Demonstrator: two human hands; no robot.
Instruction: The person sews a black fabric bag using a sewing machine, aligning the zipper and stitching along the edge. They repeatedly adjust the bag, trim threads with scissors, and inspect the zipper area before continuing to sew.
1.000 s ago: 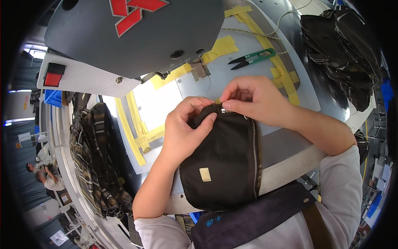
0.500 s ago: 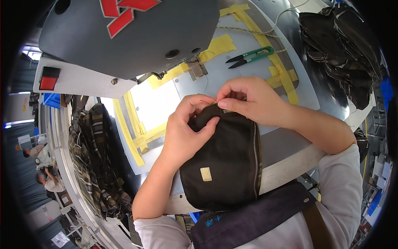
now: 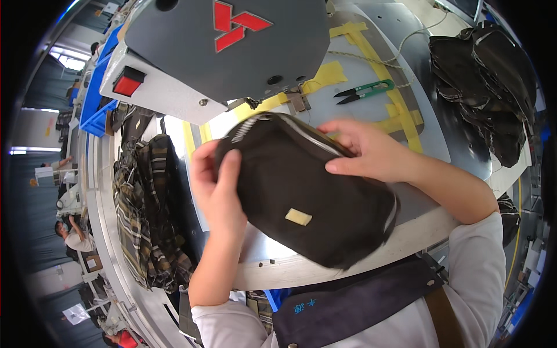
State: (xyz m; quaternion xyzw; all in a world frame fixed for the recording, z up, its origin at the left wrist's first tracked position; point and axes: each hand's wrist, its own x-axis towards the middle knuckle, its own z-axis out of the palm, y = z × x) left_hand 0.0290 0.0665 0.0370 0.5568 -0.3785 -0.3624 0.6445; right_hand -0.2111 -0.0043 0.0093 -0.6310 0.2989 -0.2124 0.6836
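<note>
Between my two hands I hold a dark brown zippered fabric pouch (image 3: 307, 180), tilted above the near edge of the sewing machine table. A small pale yellow patch (image 3: 298, 217) shows on its face, and the zipper (image 3: 313, 138) curves along its upper side. My left hand (image 3: 219, 180) grips the left end, thumb on the front face and fingers mostly behind it. On the upper right edge, my right hand (image 3: 368, 152) pinches the fabric beside the zipper. The pouch's lower right edge is smeared by motion.
The grey sewing machine head (image 3: 232, 49) stands beyond the pouch. Green-handled thread snips (image 3: 364, 91) lie on the taped work plate (image 3: 429, 136). Dark zippered pieces (image 3: 484, 87) are heaped at the right, plaid fabric pieces (image 3: 148, 214) at the left. Other people sit far left.
The pouch has turned and risen, its lower end swinging right. My left hand has shifted left to its end, and my right hand has moved right along the zipper edge. My view has shifted slightly.
</note>
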